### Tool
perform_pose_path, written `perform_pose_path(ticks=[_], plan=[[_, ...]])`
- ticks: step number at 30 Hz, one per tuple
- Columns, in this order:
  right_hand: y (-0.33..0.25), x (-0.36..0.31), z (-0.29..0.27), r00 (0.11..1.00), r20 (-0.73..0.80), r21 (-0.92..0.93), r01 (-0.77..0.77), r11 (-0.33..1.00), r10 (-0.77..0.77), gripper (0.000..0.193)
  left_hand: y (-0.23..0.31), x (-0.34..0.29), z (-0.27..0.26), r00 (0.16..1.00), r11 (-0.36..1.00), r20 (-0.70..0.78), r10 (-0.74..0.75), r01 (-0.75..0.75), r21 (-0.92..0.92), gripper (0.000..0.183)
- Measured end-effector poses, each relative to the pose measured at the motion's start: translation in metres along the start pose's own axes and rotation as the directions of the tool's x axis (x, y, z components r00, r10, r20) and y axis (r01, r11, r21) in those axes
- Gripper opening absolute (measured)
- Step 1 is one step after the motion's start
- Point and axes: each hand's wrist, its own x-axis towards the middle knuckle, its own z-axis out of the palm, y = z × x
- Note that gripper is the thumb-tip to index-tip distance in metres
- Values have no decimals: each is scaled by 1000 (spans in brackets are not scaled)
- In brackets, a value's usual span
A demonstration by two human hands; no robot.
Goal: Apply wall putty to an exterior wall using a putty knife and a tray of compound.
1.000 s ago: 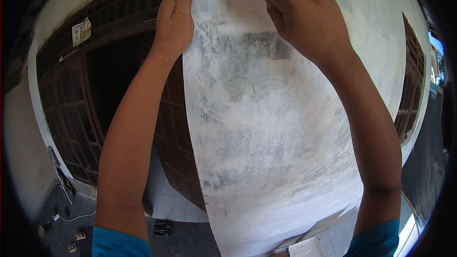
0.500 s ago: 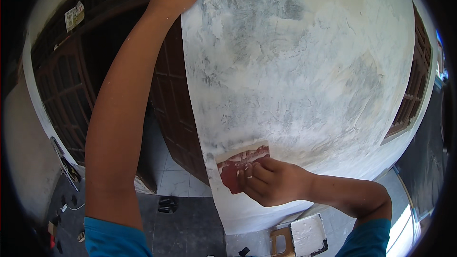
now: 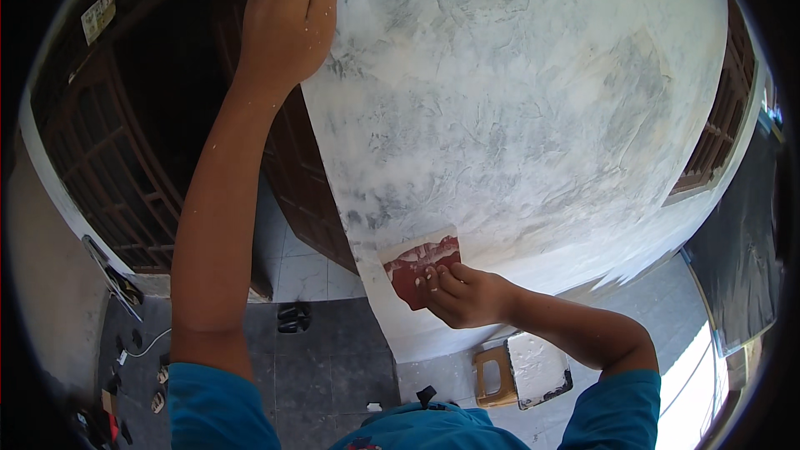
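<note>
1. Scraper: flat, dark red, pale along its upper edge, ragged white smears below that; tilted, low on the wall near its left edge. Touching or just off: cannot tell.
2. Right hand pinches it between thumb and fingers, white flecks on the fingertips.
3. Left hand beside the wall's upper left edge, fingers stretched up, tips cut off; cannot tell whether it grips anything.
4. One second ago the scraper was high on the wall; now low. Half a second ago the left fingers were out of frame.
5. Wall patchy white and grey, ridged. Brown door left, barred window right.
6. Below: white-filled tray beside tan stool; dark floor tiles.
</note>
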Motion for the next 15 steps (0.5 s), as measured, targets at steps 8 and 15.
perform_pose_path(ticks=[8,15], plan=[[129,65,-114,830,-525,-164,-319,934,191,28,23,-117,0,992,996,99,-73,68,60,59],[241,165,-211,755,-556,-284,-565,774,347,22,44,-163,6,975,978,119,-188,197,-69,73]])
